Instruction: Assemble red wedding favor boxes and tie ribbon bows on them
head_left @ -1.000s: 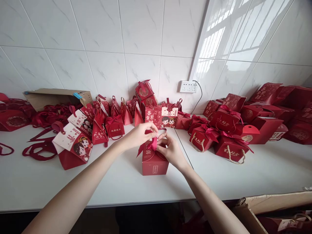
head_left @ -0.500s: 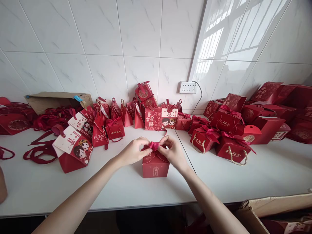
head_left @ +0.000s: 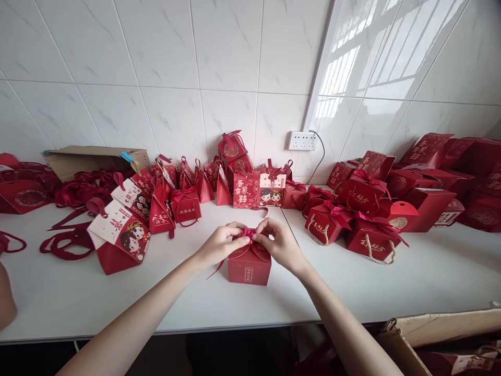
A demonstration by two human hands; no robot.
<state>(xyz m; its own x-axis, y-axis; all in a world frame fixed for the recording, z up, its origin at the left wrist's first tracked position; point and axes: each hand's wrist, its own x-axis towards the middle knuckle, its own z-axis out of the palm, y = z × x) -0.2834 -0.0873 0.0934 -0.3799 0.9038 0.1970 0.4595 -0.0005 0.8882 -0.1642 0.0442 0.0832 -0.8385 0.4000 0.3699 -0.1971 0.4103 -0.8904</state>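
A small red gift box (head_left: 249, 272) with gold print stands upright on the white table in front of me. Both hands meet over its top at a red satin ribbon (head_left: 249, 234), gathered in a bow or knot whose exact form is partly covered. My left hand (head_left: 223, 243) pinches the ribbon from the left, thumb stretched across the front of it. From the right, my right hand (head_left: 277, 241) grips it between thumb and fingers. One ribbon tail hangs off the box's left side, below my left hand.
Left of me lie loose ribbons (head_left: 64, 245) and a house-shaped box (head_left: 124, 240). Finished-looking boxes with bows (head_left: 331, 222) sit at right, with more piled behind. A cardboard carton (head_left: 442, 326) stands at the lower right. At the left edge, part of another person's arm (head_left: 6, 300) shows.
The ribbon between my fingers is bunched smaller, and its tail now shows on the left. My left thumb has moved slightly right and up. The box stays almost where it was.
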